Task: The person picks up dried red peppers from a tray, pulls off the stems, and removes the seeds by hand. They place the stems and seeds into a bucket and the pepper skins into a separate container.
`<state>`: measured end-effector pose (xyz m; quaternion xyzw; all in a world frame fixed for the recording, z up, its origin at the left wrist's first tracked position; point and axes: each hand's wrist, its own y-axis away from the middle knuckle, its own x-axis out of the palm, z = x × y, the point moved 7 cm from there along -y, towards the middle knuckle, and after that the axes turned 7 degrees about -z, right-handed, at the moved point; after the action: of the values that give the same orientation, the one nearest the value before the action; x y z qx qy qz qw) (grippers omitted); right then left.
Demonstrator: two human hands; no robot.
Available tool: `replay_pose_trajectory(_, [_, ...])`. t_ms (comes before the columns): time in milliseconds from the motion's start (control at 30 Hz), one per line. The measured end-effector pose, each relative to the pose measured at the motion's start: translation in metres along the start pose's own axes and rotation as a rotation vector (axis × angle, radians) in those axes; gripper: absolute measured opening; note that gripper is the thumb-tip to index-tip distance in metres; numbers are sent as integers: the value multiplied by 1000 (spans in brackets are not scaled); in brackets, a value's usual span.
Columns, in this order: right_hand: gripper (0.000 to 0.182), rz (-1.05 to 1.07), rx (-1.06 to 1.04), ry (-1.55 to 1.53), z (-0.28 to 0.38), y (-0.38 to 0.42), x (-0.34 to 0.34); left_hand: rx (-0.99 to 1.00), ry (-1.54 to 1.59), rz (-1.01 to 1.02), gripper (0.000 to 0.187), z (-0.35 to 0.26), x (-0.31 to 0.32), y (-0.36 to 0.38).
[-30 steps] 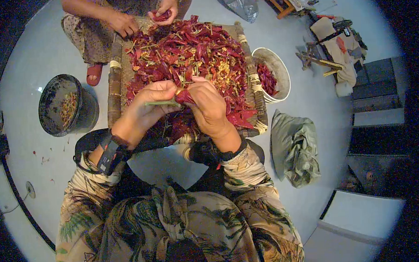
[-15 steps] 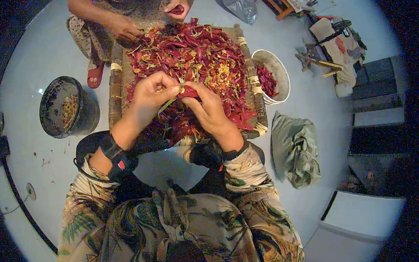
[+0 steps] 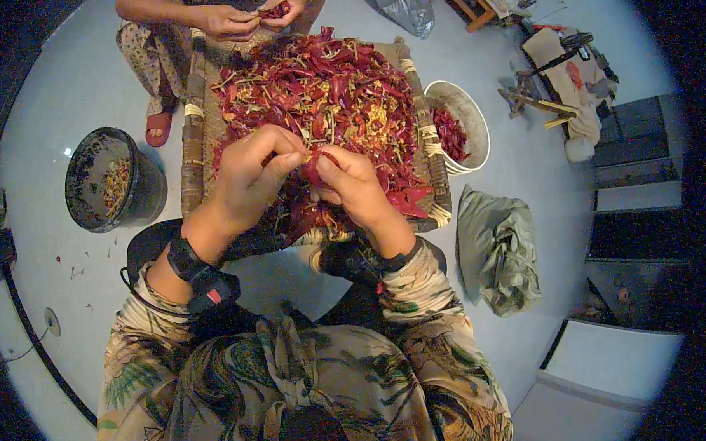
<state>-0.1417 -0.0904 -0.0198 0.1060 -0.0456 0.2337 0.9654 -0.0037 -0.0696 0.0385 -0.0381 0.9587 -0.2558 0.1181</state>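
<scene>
My right hand [image 3: 357,191] is closed around a dried red chili pepper [image 3: 311,172], thumb on top. At the pepper's upper end my left hand [image 3: 250,177] pinches with thumb and forefinger, where a small yellowish bit shows. Both hands are above the near part of a woven, wood-framed stand [image 3: 193,152], heaped with red chili peppers [image 3: 279,95], yellow seeds and stems. My left fingertips partly hide what they pinch.
Across the stand, another person's hands [image 3: 233,22] hold a red pepper. A black bucket [image 3: 154,188] with scraps stands left. On the right are a white bucket [image 3: 478,130] of red peppers and a grey-green sack [image 3: 498,250]. A plastic bag [image 3: 404,9] lies at the back.
The green stem seen under my left fingers no longer shows. My right hand has turned, its thumb now on top of the pepper. The other person's left-side hand has risen from the heap to their pepper.
</scene>
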Motion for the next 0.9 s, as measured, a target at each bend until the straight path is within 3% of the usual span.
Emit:
replay_pose_trajectory(133, [30, 100, 31, -81, 1, 1, 9, -323, 353, 53, 14, 27, 5, 4])
replay_pose_trajectory(300, [20, 241, 55, -329, 2, 4, 17, -561, 800, 172, 14, 36, 18, 9])
replay_pose_trajectory(633, [28, 500, 99, -610, -1, 10, 22, -768, 1222, 185, 11, 47, 40, 24])
replay_pose_trajectory(700, [29, 384, 97, -572, -7, 5, 14, -778, 1272, 114, 10, 51, 39, 24])
replay_pose_trajectory(800, [28, 280, 85, -450, -9, -2, 6, -708, 1118, 105, 10, 60, 33, 20])
replay_pose_trajectory(900, [32, 100, 75, -267, -3, -9, -9, -482, 657, -143, 12, 68, -1, 6])
